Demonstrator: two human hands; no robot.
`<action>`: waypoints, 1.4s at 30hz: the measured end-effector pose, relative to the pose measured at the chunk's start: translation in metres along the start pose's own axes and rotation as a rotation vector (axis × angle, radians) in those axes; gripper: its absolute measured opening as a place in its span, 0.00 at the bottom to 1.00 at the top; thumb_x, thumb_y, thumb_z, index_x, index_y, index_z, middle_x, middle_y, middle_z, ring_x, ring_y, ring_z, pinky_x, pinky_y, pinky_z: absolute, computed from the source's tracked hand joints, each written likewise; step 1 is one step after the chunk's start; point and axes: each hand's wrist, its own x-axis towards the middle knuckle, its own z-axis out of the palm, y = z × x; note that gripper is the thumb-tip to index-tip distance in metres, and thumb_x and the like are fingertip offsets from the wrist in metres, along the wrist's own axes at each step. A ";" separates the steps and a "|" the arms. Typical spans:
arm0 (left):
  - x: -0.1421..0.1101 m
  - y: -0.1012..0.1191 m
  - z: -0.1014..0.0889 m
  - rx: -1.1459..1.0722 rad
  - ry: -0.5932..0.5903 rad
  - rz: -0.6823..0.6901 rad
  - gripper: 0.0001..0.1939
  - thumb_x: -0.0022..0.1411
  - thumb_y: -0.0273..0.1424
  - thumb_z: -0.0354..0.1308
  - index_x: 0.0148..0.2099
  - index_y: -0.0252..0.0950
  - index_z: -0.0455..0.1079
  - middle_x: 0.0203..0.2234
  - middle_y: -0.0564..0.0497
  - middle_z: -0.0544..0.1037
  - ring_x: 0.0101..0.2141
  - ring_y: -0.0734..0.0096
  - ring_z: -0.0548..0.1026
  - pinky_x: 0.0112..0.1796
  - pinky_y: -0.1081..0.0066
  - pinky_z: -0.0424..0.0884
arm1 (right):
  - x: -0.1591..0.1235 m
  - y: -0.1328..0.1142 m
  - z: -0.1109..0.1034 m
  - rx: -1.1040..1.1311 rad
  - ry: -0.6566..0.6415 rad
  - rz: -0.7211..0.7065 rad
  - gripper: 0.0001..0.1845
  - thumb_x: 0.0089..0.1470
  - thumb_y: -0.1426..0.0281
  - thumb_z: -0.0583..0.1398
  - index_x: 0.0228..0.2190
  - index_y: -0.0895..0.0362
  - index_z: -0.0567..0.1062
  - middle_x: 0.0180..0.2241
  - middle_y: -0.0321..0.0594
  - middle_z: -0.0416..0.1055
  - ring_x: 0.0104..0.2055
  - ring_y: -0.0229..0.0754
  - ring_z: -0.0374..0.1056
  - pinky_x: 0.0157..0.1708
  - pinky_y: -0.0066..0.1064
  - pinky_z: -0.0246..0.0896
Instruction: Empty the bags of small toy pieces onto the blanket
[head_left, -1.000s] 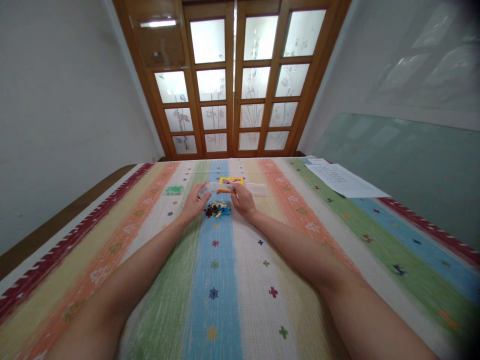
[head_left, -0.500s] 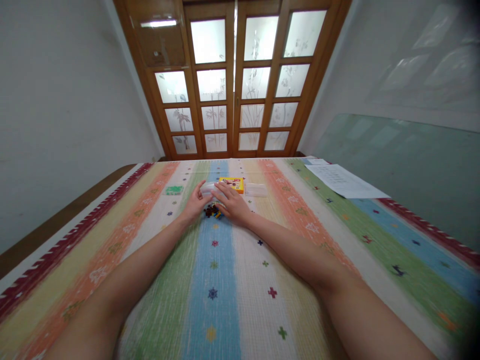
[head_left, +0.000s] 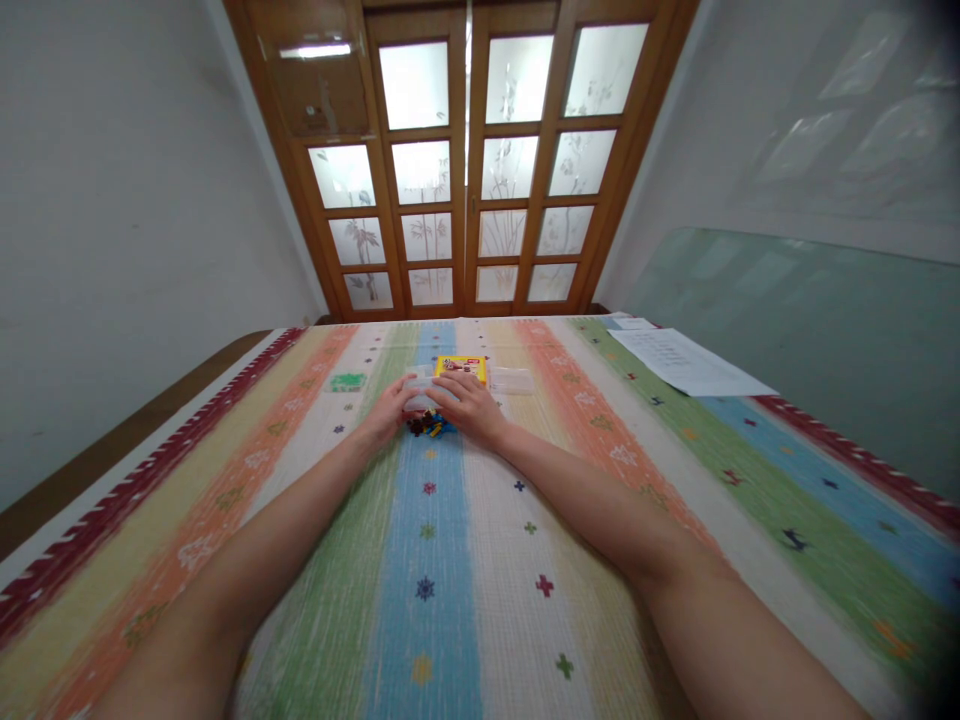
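over the blue stripe: the see-through box is between the two hands, just behind the pile of small pieces; what it holds is too blurred to tell.
left hand: fingers and thumb closed on the left end of the see-through box.
right hand: fingers near one another, laid over the box's right side; the thumb is hidden, so i cannot tell whether they pinch it.
see-through box, feel: probably light, thin, fairly stiff plastic; smooth enough to slip, and likely to flex or crack if squeezed hard.
see-through box, hold: best taken by its two short ends, with soft, even pressure and kept level.
small pieces: dark, blue and yellow, loose, partly under the right hand; easily scattered by a low wrist.
yellow box: just beyond the right fingers, crowding that side.
flat clear case: right beside the yellow box.
green pieces: left of the left hand, apart from it.
printed sheets: well off to the right on the striped cloth, out of the way.
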 end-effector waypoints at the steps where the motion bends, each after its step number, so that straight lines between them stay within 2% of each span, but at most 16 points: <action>1: 0.000 -0.001 -0.001 0.013 -0.002 -0.017 0.26 0.62 0.33 0.67 0.61 0.36 0.69 0.41 0.47 0.80 0.29 0.73 0.77 0.26 0.75 0.73 | 0.000 -0.001 -0.001 -0.011 -0.004 -0.009 0.21 0.67 0.70 0.58 0.59 0.48 0.74 0.58 0.45 0.73 0.63 0.52 0.64 0.62 0.52 0.61; 6: 0.000 -0.001 -0.002 0.108 0.026 -0.109 0.29 0.68 0.41 0.62 0.66 0.37 0.64 0.28 0.52 0.77 0.19 0.76 0.71 0.21 0.76 0.65 | 0.001 -0.002 -0.004 -0.090 -0.002 -0.002 0.19 0.68 0.68 0.58 0.58 0.52 0.75 0.54 0.47 0.75 0.57 0.52 0.67 0.56 0.48 0.63; 10: -0.001 0.000 -0.002 0.117 0.000 -0.097 0.22 0.68 0.42 0.61 0.59 0.36 0.69 0.25 0.54 0.75 0.18 0.77 0.70 0.21 0.77 0.64 | 0.001 -0.001 -0.002 -0.121 -0.011 0.002 0.18 0.67 0.69 0.58 0.57 0.52 0.75 0.54 0.46 0.75 0.56 0.52 0.67 0.56 0.46 0.61; 13: -0.002 0.001 -0.003 0.105 -0.041 -0.119 0.18 0.68 0.42 0.61 0.54 0.36 0.70 0.24 0.55 0.74 0.18 0.78 0.69 0.21 0.77 0.64 | 0.001 0.001 0.000 -0.115 -0.023 -0.007 0.19 0.66 0.70 0.59 0.57 0.52 0.74 0.55 0.47 0.74 0.58 0.52 0.65 0.57 0.46 0.61; 17: -0.003 0.001 -0.002 0.094 -0.044 -0.172 0.16 0.69 0.42 0.61 0.51 0.37 0.70 0.24 0.54 0.75 0.19 0.78 0.71 0.21 0.78 0.65 | -0.001 0.002 0.003 -0.097 -0.034 -0.022 0.20 0.66 0.68 0.60 0.58 0.52 0.73 0.57 0.49 0.72 0.59 0.53 0.65 0.57 0.47 0.60; 22: -0.005 0.001 0.002 0.082 -0.066 -0.165 0.17 0.68 0.44 0.61 0.51 0.39 0.68 0.28 0.52 0.78 0.20 0.76 0.73 0.21 0.78 0.67 | -0.001 0.002 0.003 -0.104 -0.016 -0.009 0.20 0.66 0.66 0.60 0.58 0.51 0.74 0.56 0.49 0.72 0.57 0.52 0.66 0.57 0.47 0.60; 27: -0.005 0.001 0.001 0.078 -0.090 -0.150 0.18 0.67 0.43 0.63 0.52 0.40 0.67 0.26 0.54 0.77 0.21 0.75 0.74 0.21 0.78 0.66 | 0.000 -0.001 -0.002 -0.096 -0.016 -0.021 0.20 0.66 0.68 0.60 0.58 0.49 0.74 0.57 0.46 0.72 0.57 0.51 0.66 0.58 0.47 0.59; 33: -0.003 -0.002 0.001 0.070 -0.084 -0.143 0.21 0.65 0.44 0.64 0.53 0.38 0.69 0.26 0.53 0.76 0.20 0.76 0.72 0.21 0.76 0.65 | 0.003 -0.003 -0.004 -0.047 -0.064 0.035 0.19 0.67 0.68 0.59 0.57 0.48 0.75 0.56 0.46 0.73 0.59 0.52 0.66 0.60 0.49 0.60; 36: 0.001 -0.003 0.000 0.095 -0.016 -0.089 0.23 0.65 0.42 0.64 0.57 0.38 0.67 0.27 0.54 0.76 0.20 0.76 0.72 0.21 0.77 0.65 | 0.003 -0.004 0.000 -0.007 -0.077 0.053 0.23 0.66 0.70 0.59 0.60 0.49 0.73 0.60 0.47 0.70 0.63 0.52 0.64 0.63 0.51 0.59; 38: 0.006 -0.004 -0.007 0.160 0.089 -0.027 0.24 0.66 0.40 0.63 0.60 0.39 0.63 0.28 0.54 0.76 0.21 0.76 0.73 0.22 0.77 0.66 | 0.002 -0.004 0.002 0.019 -0.086 0.059 0.27 0.65 0.70 0.60 0.64 0.49 0.68 0.65 0.48 0.65 0.67 0.52 0.60 0.65 0.52 0.57; 42: 0.021 -0.003 -0.042 0.327 0.397 0.104 0.22 0.68 0.37 0.60 0.59 0.40 0.57 0.33 0.54 0.76 0.22 0.76 0.74 0.25 0.76 0.71 | -0.003 0.001 0.007 0.046 -0.071 0.116 0.34 0.65 0.66 0.61 0.69 0.50 0.61 0.68 0.49 0.60 0.70 0.53 0.56 0.67 0.54 0.57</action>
